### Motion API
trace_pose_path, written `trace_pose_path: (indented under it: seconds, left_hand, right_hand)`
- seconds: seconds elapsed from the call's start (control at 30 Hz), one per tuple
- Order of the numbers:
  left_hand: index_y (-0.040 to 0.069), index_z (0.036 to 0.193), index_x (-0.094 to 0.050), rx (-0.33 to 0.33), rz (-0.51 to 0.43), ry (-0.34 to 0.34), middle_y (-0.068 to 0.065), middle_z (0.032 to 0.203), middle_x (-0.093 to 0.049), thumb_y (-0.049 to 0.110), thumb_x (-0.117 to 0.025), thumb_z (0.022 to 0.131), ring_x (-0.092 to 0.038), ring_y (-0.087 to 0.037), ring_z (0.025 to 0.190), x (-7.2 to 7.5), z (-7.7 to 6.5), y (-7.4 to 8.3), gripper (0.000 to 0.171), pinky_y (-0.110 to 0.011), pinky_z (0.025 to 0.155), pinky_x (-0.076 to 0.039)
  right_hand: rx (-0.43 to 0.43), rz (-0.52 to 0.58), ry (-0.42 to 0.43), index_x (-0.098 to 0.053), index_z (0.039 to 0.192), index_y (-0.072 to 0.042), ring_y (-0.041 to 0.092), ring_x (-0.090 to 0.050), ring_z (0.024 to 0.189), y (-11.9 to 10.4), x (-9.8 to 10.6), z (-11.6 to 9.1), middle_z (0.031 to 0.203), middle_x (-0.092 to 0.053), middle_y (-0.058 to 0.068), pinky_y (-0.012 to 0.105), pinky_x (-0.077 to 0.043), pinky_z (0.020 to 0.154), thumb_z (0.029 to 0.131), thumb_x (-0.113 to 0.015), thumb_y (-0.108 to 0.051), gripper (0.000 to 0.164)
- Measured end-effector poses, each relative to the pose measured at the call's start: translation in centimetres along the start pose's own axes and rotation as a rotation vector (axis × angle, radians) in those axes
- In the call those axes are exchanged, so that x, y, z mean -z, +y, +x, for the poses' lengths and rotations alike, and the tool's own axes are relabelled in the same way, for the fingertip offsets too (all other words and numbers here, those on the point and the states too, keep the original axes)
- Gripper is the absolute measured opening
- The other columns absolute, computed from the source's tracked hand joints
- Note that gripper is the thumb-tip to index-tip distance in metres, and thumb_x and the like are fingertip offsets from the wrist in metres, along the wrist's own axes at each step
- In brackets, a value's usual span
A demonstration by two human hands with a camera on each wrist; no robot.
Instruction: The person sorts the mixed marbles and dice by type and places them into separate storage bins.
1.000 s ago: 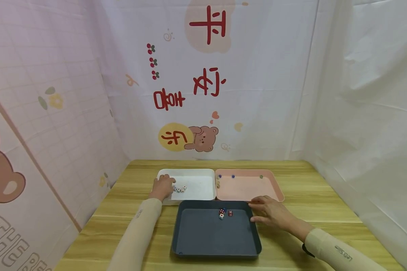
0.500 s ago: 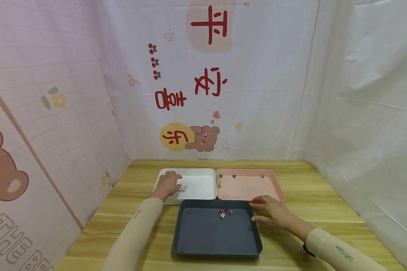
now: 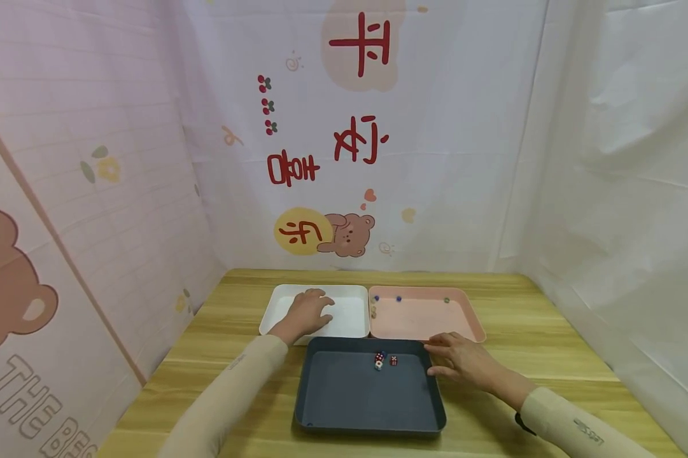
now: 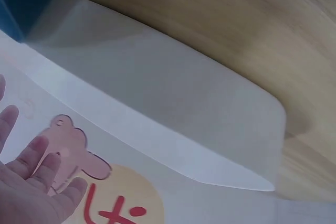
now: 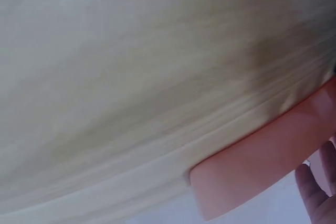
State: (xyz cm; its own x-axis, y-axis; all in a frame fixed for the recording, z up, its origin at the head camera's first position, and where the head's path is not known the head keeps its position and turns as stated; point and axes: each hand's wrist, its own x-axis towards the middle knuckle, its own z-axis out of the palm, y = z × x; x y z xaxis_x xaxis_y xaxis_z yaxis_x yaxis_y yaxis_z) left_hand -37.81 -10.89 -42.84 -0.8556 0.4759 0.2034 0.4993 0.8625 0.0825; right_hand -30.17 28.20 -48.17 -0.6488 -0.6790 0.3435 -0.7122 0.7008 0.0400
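Observation:
My left hand point(image 3: 308, 312) hovers over the white tray point(image 3: 352, 312) with its fingers loosely spread. In the left wrist view the fingers of that left hand point(image 4: 39, 182) show nothing held. The white dice seen earlier in this tray are hidden behind the hand. My right hand point(image 3: 461, 359) rests at the upper right corner of the dark grey tray point(image 3: 372, 404), fingertips and thumb right at its rim. Inside the grey tray are a red die point(image 3: 393, 360), a white die point(image 3: 379, 365), another red die point(image 3: 379, 357) and a partly covered blue die.
A pink tray point(image 3: 421, 318) stands against the white one, with blue dice point(image 3: 398, 298), a greenish die point(image 3: 447, 299) and pale yellowish dice point(image 3: 373, 313) in it. All three trays sit on a wood-grain table point(image 3: 533, 331), with printed cloth point(image 3: 447, 159) behind and at the sides.
My left hand has moved right across the white tray, from its left end toward the middle, covering the white dice. My right hand has stayed at the grey tray's corner. The head view has shifted slightly.

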Motion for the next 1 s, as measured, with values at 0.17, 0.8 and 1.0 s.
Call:
trace_pose_path:
  seconds: [0.17, 0.8, 1.0]
  left_hand:
    - [0.014, 0.12, -0.07, -0.042, 0.007, 0.003, -0.015, 0.134, -0.057, 0.027, -0.071, 0.092, -0.049, -0.035, 0.129, -0.1, 0.0, 0.7, 0.031, -0.056, 0.102, -0.04]
    - [0.016, 0.12, -0.071, -0.121, -0.012, -0.009, -0.014, 0.133, -0.058, 0.032, -0.071, 0.092, -0.05, -0.032, 0.128, 0.5, -0.6, 4.2, 0.032, -0.052, 0.102, -0.042]
    - [0.019, 0.121, -0.071, -0.114, 0.019, -0.039, -0.01, 0.133, -0.058, 0.034, -0.071, 0.091, -0.05, -0.029, 0.128, 0.2, -1.0, 4.8, 0.033, -0.051, 0.104, -0.041]
  right_hand:
    - [-0.023, 0.011, -0.03, -0.068, 0.126, -0.007, 0.033, -0.06, 0.11, -0.1, 0.4, 0.0, 0.122, -0.064, 0.012, 0.052, -0.05, 0.09, 0.09, -0.068, -0.051, 0.058]
    - [-0.313, -0.06, -0.116, -0.072, 0.121, -0.013, 0.041, -0.062, 0.101, -3.4, 2.4, 1.5, 0.115, -0.062, 0.023, 0.051, -0.056, 0.072, 0.086, -0.074, -0.044, 0.047]
    - [-0.306, -0.117, -0.063, -0.076, 0.116, -0.016, 0.034, -0.063, 0.09, -3.7, 2.5, 1.4, 0.103, -0.064, 0.017, 0.046, -0.055, 0.07, 0.086, -0.076, -0.04, 0.039]
